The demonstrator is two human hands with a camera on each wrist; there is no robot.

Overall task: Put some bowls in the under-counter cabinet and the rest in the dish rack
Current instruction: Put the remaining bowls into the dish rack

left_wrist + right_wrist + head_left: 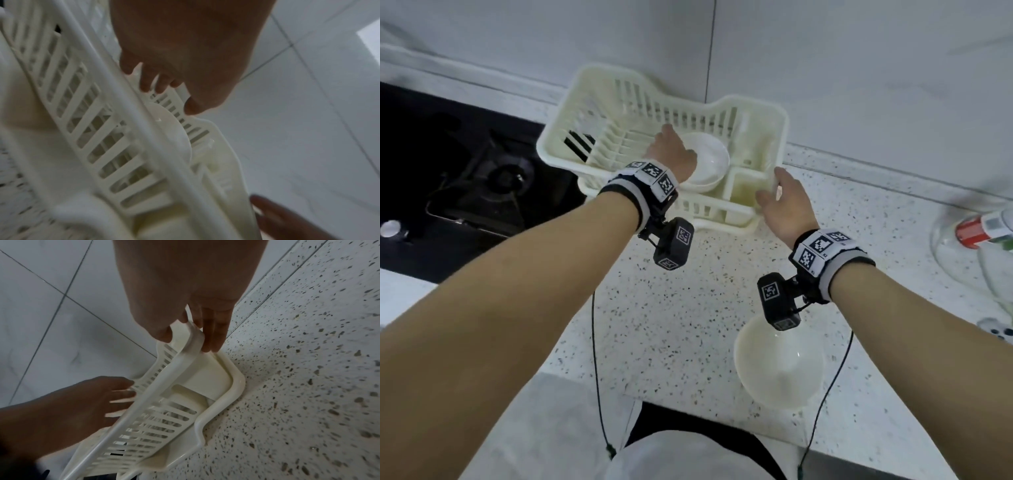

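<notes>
A cream plastic dish rack (640, 102) stands on the speckled counter against the tiled wall. One white bowl (710, 159) sits upright inside it, and its rim (170, 129) shows behind the rack's front rail. My left hand (667, 137) reaches into the rack over the bowl's left side. Its fingers (148, 81) are straight and spread and hold nothing. My right hand (774, 192) pinches the rack's near right corner, thumb (164, 334) inside the rim and fingers (211, 337) outside. A second white bowl (777, 363) stands upright near the counter's front edge, below my right wrist.
A black gas hob (465, 178) lies left of the rack. At the right edge a clear glass bowl (948, 260) holds a red-capped bottle (976, 233). Bare speckled counter (688, 308) spreads between the rack and the front edge.
</notes>
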